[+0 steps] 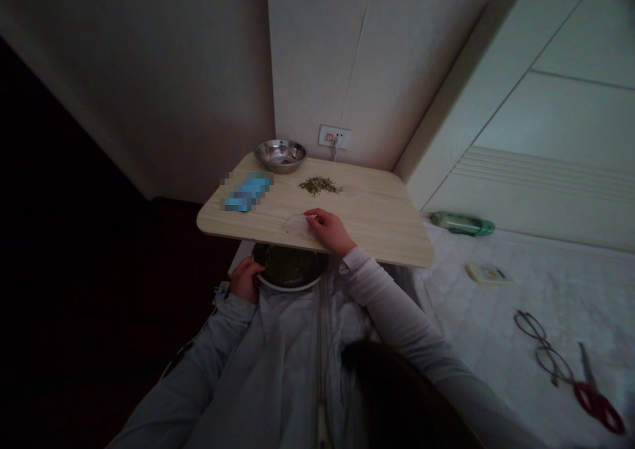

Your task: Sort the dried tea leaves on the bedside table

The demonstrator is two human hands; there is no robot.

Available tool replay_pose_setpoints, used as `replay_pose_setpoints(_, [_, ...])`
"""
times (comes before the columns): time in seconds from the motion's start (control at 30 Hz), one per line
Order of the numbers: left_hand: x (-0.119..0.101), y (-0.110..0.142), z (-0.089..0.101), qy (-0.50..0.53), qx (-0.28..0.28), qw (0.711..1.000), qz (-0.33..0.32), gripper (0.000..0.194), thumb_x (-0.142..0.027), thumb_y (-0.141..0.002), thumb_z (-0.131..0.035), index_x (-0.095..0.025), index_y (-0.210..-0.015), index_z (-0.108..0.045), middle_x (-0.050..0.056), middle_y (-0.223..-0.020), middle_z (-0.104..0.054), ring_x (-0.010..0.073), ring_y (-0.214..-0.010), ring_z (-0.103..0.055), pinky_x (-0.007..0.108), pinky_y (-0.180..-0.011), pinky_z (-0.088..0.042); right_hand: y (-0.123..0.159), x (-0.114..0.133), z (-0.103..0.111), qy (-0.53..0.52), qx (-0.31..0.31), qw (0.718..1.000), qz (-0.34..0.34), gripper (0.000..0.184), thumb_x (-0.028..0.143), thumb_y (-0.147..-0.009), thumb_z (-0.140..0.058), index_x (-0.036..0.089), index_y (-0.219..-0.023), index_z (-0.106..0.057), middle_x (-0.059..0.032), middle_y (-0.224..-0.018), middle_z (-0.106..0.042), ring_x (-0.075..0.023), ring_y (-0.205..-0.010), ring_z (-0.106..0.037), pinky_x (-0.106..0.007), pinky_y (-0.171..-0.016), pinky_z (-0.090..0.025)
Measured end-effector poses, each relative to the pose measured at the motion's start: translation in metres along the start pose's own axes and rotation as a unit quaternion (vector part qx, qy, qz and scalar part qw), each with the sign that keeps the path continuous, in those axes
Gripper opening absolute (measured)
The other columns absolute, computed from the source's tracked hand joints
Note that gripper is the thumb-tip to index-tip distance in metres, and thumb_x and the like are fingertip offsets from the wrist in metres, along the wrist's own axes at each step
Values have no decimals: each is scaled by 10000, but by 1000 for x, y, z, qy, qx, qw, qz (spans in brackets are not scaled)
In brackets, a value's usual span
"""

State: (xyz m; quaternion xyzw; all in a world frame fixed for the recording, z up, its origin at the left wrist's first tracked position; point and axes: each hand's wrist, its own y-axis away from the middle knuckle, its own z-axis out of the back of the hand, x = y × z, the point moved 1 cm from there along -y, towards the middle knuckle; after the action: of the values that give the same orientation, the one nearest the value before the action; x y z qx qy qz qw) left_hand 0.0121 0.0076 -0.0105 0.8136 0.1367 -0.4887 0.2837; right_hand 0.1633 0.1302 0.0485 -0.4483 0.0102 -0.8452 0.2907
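My left hand (245, 280) grips the left rim of a round bowl (292, 285) with a pale edge and a dark green inside, held at my lap below the table's front edge. The table hides the bowl's far side. Over the front of the small wooden table (381, 217), my right hand (330, 229) has its fingers curled together, and whatever may be in them is too small to make out. A faint whitish patch (296, 223) lies beside those fingertips. Farther back is a loose pile of small green bits (320, 185), perhaps beans or seeds.
A steel bowl (280, 156) stands at the table's back left, near a blurred blue item (248, 192). Behind is a wall socket (334, 135) with a plug. On the bed to the right lie a green bottle (462, 223), a pale device (489, 274), eyeglasses (543, 348) and red-handled scissors (598, 407).
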Motion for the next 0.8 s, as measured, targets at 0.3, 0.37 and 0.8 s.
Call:
replay_pose_setpoints(0.3, [-3,2,-2,1,-3,1000,-3,80,-110,-411,-497,-171,-446,-458,-66,-388,-460,72,-389,-407,186,-376,-287,0,-2,0,-5,1,1000,-3,304,353,-704,-338,185,-898,-500,26,-574,-545,-56,-500,-439,-178,-523,-334])
replay_pose_setpoints(0.37, [-4,3,-3,6,-1,1000,-3,83,-104,-410,-496,-169,-445,-460,-64,-394,-472,71,-397,-415,183,-384,-294,0,-1,0,-5,-1,1000,-1,299,350,-704,-340,183,-894,-500,27,-571,-544,-55,-500,-439,-176,-525,-334])
replay_pose_setpoints(0.8, [-4,3,-3,19,-9,1000,6,98,-89,-396,-498,-167,-439,-455,-65,-387,-476,71,-391,-424,181,-385,-303,1,3,2,11,29,1000,4,285,343,-693,-358,182,-866,-519,28,-548,-531,-55,-492,-427,-177,-520,-326])
